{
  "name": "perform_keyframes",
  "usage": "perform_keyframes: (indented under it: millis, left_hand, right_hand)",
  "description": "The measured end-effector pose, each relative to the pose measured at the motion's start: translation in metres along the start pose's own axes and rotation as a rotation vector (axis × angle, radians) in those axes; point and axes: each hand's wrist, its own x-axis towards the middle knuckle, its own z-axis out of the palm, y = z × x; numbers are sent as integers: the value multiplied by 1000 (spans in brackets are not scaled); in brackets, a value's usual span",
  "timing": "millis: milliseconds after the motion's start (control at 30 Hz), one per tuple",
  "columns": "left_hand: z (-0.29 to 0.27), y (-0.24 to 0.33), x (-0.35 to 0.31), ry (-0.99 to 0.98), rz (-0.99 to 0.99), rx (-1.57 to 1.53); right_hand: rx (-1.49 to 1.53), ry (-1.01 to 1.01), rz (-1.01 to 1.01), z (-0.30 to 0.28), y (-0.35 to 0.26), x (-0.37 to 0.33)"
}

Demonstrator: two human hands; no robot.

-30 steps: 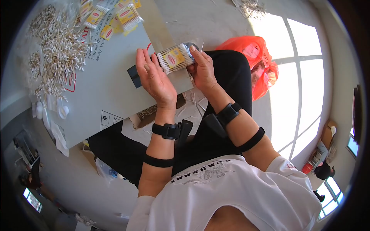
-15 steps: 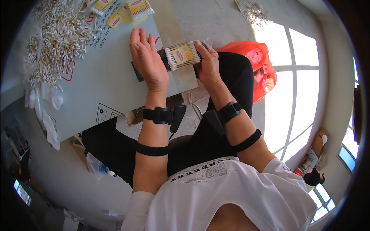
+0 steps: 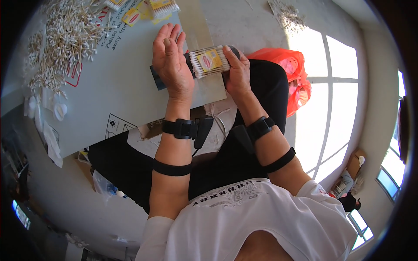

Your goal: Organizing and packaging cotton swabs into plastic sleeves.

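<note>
My right hand (image 3: 238,73) grips the right end of a clear pack of cotton swabs (image 3: 210,61), its thumb lying on top. A yellow card shows through the front of the pack, with white swab tips lined up along its left end. Beside that end, my left hand (image 3: 174,71) is raised with its fingers extended and slightly bent, holding nothing. A dark flat object (image 3: 159,79) lies on the table, partly hidden by my left hand. Under the pack there is more dark material, which I cannot make out.
A large heap of loose cotton swabs (image 3: 65,41) covers the table's (image 3: 109,85) left side. Filled swab packs (image 3: 163,7) and yellow cards (image 3: 132,16) lie at the far edge. A red plastic bag (image 3: 285,56) stands beyond my right knee; more swabs (image 3: 288,16) lie on the floor.
The fingers of my left hand have bent a little and its thumb has shifted. The pack and my right hand have moved slightly to the right in view.
</note>
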Motion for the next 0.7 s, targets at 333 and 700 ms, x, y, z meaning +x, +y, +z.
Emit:
perform_keyframes:
  millis: [333,700]
  left_hand:
    - [-41,36,-30,-334,281,1232]
    - [-34,19,-36,-322,473,1288]
  right_hand:
    - [41,-40,95,-7,-5,-5]
    - [21,-39,63,-7,-4,-5]
